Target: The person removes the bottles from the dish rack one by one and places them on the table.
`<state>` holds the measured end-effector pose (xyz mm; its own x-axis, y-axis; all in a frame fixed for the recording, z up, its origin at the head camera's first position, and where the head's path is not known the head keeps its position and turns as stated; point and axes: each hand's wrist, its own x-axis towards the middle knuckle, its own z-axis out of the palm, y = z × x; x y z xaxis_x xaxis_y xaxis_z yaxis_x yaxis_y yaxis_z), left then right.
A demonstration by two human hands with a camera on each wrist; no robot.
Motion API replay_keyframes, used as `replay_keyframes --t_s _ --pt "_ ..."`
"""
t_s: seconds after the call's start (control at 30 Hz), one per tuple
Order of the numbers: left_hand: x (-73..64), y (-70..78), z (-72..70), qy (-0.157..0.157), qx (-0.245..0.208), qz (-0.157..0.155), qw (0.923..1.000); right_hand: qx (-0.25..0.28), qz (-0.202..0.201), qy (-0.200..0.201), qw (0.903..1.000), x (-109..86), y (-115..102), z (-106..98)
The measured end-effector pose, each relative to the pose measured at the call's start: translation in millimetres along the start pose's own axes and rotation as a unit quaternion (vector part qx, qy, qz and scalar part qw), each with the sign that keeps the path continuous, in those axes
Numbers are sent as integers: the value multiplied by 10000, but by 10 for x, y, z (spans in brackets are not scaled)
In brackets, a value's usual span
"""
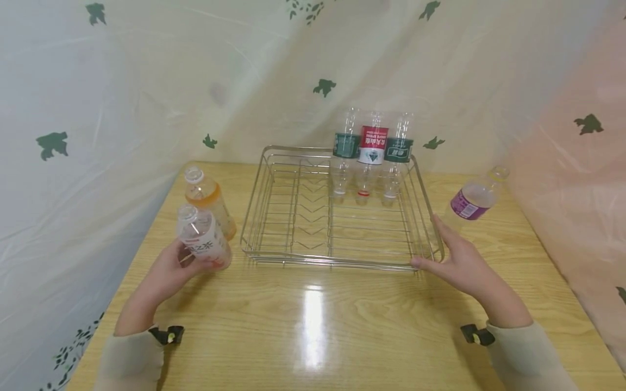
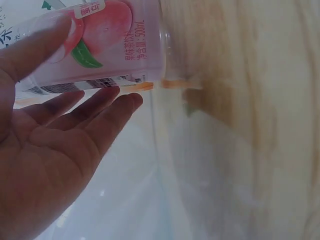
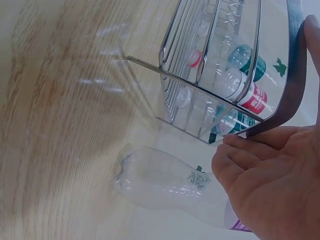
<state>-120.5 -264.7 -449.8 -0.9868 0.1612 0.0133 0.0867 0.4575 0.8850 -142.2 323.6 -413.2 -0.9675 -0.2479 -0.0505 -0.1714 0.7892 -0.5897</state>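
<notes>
Currently | left hand [image 1: 168, 269] is pinching pink bottle [image 1: 205, 244] | right hand [image 1: 462, 263] is gripping rack [image 1: 330, 264] at four o'clock | risk: twelve-o'clock swing toppling neighbouring orange bottle [image 1: 209, 200]

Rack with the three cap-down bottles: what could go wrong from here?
If the right hand jolts the rack, the three cap-down bottles might topple. That hand could also bump the purple-labelled bottle close by. The left hand, gripping the peach bottle, may knock the orange-banded bottle beside it.
</notes>
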Motion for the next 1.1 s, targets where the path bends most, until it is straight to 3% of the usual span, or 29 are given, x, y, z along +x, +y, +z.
replay_keyframes --t_s 0.43,0.6,0.7,0.9,1.1 --pt "-44 119 -79 473 -91 60 9988 -18 60 -46 10000 2 -6 1" --pt "-68 240 -126 677 102 -203 9974 -31 -6 3 10000 3 12 3" --pt "-72 318 -137 790 130 -200 9966 -21 -13 6 10000 3 17 2" --pt "-92 470 -121 1031 -90 13 9946 -18 2 8 10000 -2 11 0" --pt "-107 634 -117 1321 -30 108 9912 -62 -52 56 10000 -4 6 9"
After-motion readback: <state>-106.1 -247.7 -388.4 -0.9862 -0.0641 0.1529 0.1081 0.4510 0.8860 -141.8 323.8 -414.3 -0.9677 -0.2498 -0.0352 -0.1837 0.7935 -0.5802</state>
